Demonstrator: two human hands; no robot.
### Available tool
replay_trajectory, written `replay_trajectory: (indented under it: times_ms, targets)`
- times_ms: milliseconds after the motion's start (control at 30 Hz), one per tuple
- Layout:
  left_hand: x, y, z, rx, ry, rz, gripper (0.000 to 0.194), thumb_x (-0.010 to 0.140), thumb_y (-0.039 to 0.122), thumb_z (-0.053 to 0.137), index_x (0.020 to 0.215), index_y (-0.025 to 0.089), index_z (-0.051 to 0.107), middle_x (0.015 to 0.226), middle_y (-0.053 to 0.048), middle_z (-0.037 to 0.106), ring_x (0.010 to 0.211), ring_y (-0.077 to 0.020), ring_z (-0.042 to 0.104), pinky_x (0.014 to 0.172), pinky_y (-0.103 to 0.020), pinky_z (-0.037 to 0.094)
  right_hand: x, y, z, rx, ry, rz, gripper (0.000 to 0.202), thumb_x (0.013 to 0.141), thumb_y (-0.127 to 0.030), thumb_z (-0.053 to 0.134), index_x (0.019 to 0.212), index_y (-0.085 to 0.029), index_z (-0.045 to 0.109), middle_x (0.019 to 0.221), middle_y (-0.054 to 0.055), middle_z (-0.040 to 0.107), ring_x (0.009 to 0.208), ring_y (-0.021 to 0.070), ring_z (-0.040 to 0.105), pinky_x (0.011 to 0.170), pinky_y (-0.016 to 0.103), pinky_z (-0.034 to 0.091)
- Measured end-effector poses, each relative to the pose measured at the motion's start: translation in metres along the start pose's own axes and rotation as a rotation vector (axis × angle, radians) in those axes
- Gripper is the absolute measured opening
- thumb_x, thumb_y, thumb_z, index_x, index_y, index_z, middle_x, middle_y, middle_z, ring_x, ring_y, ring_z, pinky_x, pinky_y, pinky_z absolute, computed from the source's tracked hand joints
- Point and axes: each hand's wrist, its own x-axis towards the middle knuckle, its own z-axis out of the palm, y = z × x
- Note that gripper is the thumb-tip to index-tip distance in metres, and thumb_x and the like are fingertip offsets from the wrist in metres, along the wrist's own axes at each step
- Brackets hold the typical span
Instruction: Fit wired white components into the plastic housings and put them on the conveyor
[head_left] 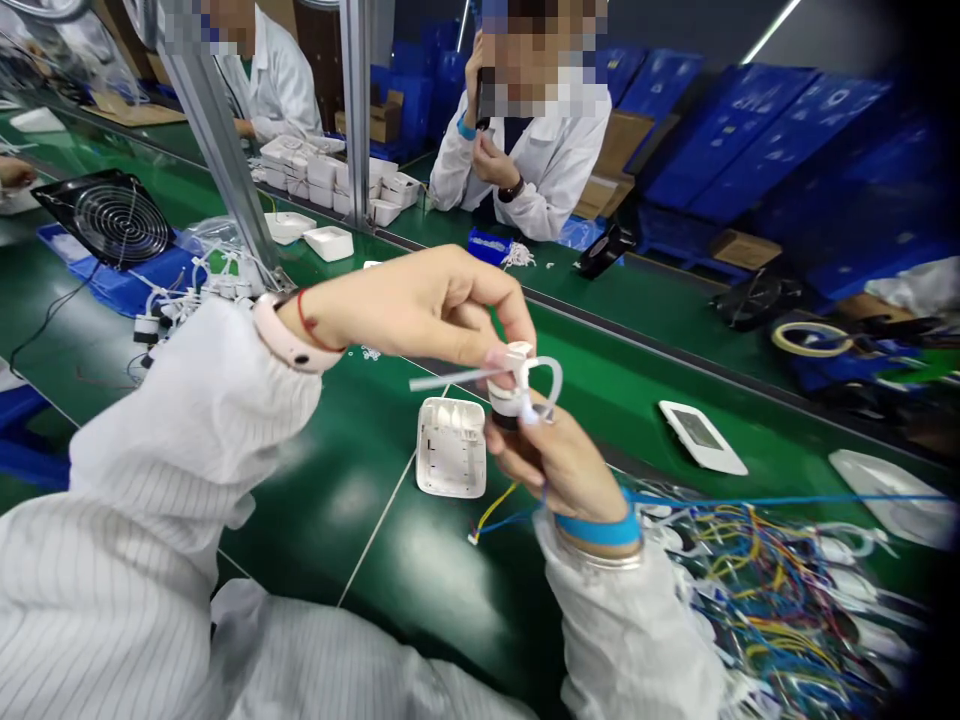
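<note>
Near the middle of the head view, a small white and black cylindrical part point(506, 400) with clear tubing is held between both hands. My left hand point(442, 305) comes over from above, its thumb and fingers closed on the part's white top. From below, my right hand point(559, 450) grips the lower side and the tube; some of its fingers are hidden behind the part. Yellow and blue wires with a white connector point(473, 538) hang below. A white open housing point(451, 450) lies on the green table point(360, 500), just left of my right hand.
A tangle of coloured wires and parts point(780, 590) covers the right side. Beyond it lies a white panel with a grey window point(703, 437). A black fan point(120, 222) and blue tray point(124, 290) stand at left. A person point(525, 150) sits across, near white housings point(322, 180).
</note>
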Motion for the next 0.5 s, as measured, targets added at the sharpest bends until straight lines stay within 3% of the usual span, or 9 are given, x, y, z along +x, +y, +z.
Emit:
replay_trajectory:
  times_ms: [67, 133, 267, 367, 500]
  targets:
    - [-0.014, 0.000, 0.014, -0.002, -0.019, 0.077, 0.030, 0.081, 0.040, 0.053, 0.076, 0.013, 0.064, 0.071, 0.002, 0.064, 0.065, -0.0122, 0.064, 0.059, -0.024, 0.049, -0.006, -0.009, -0.018, -0.190, 0.068, -0.003, 0.046, 0.077, -0.053, 0.055, 0.106, -0.018, 0.057, 0.054, -0.004, 0.052, 0.033, 0.0041, 0.033, 0.032, 0.018, 0.024]
    - [-0.030, -0.015, 0.033, 0.065, -0.066, 0.150, 0.020, 0.079, 0.034, 0.059, 0.079, 0.015, 0.064, 0.075, 0.000, 0.065, 0.070, -0.0134, 0.064, 0.064, -0.025, 0.049, -0.008, -0.013, -0.036, -0.446, 0.171, -0.045, 0.042, 0.074, -0.049, 0.060, 0.100, -0.017, 0.062, 0.055, -0.001, 0.056, 0.041, 0.0079, 0.045, 0.038, 0.020, 0.034]
    - [-0.064, -0.056, 0.077, 0.118, 0.083, 0.144, 0.013, 0.083, 0.026, 0.057, 0.083, 0.014, 0.063, 0.086, -0.006, 0.065, 0.083, -0.0152, 0.060, 0.074, -0.027, 0.047, -0.010, -0.017, -0.054, -0.891, 0.218, -0.132, 0.031, 0.071, -0.044, 0.064, 0.087, -0.018, 0.068, 0.071, 0.003, 0.066, 0.055, 0.0135, 0.055, 0.049, 0.025, 0.042]
    - [-0.081, -0.067, 0.098, -0.005, 0.217, 0.125, 0.010, 0.083, 0.023, 0.057, 0.084, 0.014, 0.062, 0.084, -0.006, 0.065, 0.082, -0.0143, 0.060, 0.075, -0.027, 0.048, -0.022, -0.027, -0.045, -1.084, 0.166, -0.204, 0.026, 0.075, -0.043, 0.061, 0.087, -0.021, 0.067, 0.064, 0.001, 0.066, 0.045, 0.0122, 0.051, 0.043, 0.025, 0.039]
    - [-0.089, -0.052, 0.112, -0.165, 0.414, 0.162, 0.012, 0.083, 0.026, 0.055, 0.085, 0.015, 0.061, 0.082, -0.006, 0.066, 0.080, -0.0139, 0.061, 0.072, -0.026, 0.049, -0.052, -0.043, -0.019, -1.197, 0.188, -0.342, 0.019, 0.078, -0.040, 0.060, 0.091, -0.027, 0.065, 0.067, 0.001, 0.068, 0.041, 0.0129, 0.052, 0.042, 0.027, 0.042]
